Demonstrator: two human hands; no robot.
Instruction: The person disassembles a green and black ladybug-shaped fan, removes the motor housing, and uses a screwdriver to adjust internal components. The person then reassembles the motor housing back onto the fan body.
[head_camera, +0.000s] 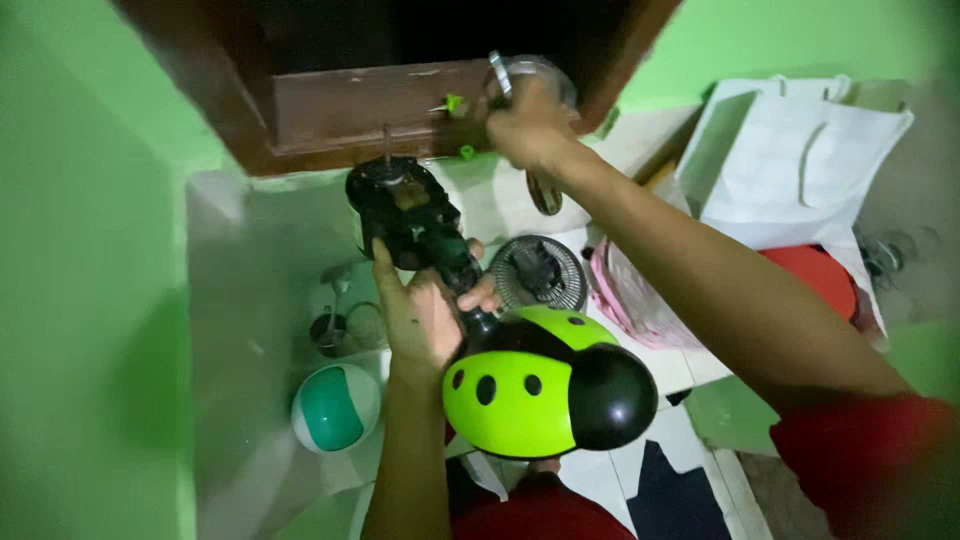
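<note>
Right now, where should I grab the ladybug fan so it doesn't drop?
Grip the black neck just above the green ladybug base, coming from the left as the left hand does. It is narrow enough for fingers to wrap; the rounded base looks smooth and slippery.

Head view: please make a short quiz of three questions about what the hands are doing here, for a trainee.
1. True or false: the left hand holds the black motor of the fan.
2. Which colours does the ladybird-shaped base have? A) green and black B) red and white C) blue and yellow
3. What lies on the floor left of the left forearm?

Key:
1. True.
2. A.
3. A green and white ball. The right hand is raised toward the brown wooden frame; what it grips is too blurred to tell.
</note>
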